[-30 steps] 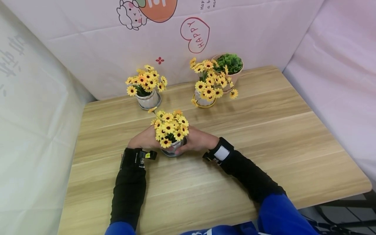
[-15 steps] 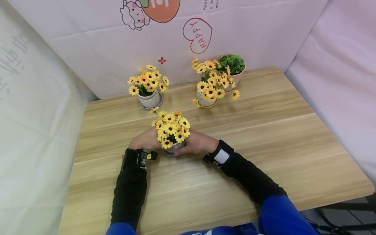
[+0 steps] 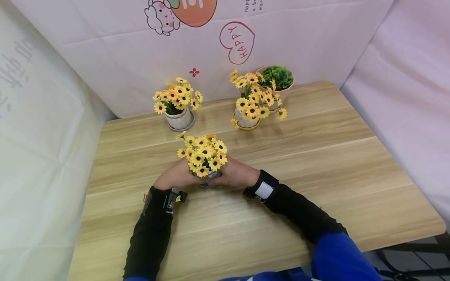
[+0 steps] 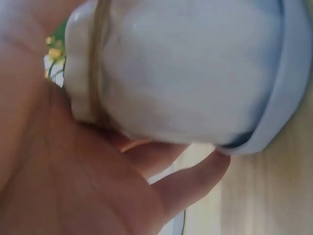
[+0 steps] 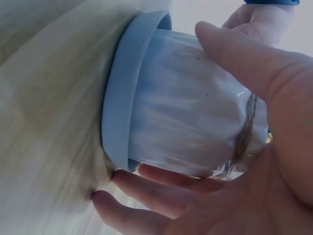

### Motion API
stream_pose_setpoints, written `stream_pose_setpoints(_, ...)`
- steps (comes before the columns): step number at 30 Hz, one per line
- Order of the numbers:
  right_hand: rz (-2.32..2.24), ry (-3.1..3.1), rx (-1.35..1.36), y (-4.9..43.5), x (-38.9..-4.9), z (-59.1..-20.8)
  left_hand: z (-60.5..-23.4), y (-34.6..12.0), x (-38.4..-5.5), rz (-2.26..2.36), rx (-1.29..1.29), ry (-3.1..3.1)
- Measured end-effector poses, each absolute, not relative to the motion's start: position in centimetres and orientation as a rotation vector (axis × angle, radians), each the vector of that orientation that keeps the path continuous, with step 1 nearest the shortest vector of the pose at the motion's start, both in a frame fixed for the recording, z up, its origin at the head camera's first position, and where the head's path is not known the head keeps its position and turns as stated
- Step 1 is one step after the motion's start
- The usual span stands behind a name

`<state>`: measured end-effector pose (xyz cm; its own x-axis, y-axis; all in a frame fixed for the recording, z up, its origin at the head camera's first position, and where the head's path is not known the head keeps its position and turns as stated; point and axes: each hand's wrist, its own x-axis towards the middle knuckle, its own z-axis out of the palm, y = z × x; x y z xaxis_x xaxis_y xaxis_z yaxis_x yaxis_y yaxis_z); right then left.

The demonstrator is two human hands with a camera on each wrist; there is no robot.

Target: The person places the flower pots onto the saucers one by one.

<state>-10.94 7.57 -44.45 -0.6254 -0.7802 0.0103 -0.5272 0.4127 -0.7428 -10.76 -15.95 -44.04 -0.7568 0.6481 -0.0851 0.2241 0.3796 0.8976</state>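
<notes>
Between both hands stands a flower pot (image 3: 213, 174) of yellow daisies (image 3: 204, 153), near the middle of the table. In the wrist views it is a pale glossy pot (image 4: 190, 73) tied with twine (image 5: 244, 131), set in a blue-grey saucer (image 5: 120, 93). My left hand (image 3: 177, 175) holds its left side, with fingers reaching down to the saucer rim. From the right, my right hand (image 3: 239, 173) grips the pot, its thumb (image 5: 234, 51) along the near side and its fingers round the far side, low by the saucer and tabletop. Blooms hide part of both hands from above.
Behind, a second daisy pot (image 3: 181, 119) stands back left and a third (image 3: 245, 117) back right, on a yellow saucer. A pink pot of green leaves (image 3: 277, 78) is behind that one. White printed cloth (image 3: 105, 58) borders the wooden table (image 3: 316, 156).
The blooms on the held pot have shifted slightly left, and the left wrist has dropped a little towards the body. Both hands stay on the pot; the pots behind are unmoved.
</notes>
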Motion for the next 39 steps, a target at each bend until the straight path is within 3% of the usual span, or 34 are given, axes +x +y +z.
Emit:
stream_pose_setpoints(26, -1.069, 2.436, -1.042, 7.2, -10.0, -44.5, -44.5, -14.5, -8.0, 1.230, 0.632, 2.596)
stream_pose_setpoints(39, -1.037, 2.462, -1.057, 7.1, -10.4, -44.1, -44.3, -13.7, -8.3, 1.212, 0.524, 2.619)
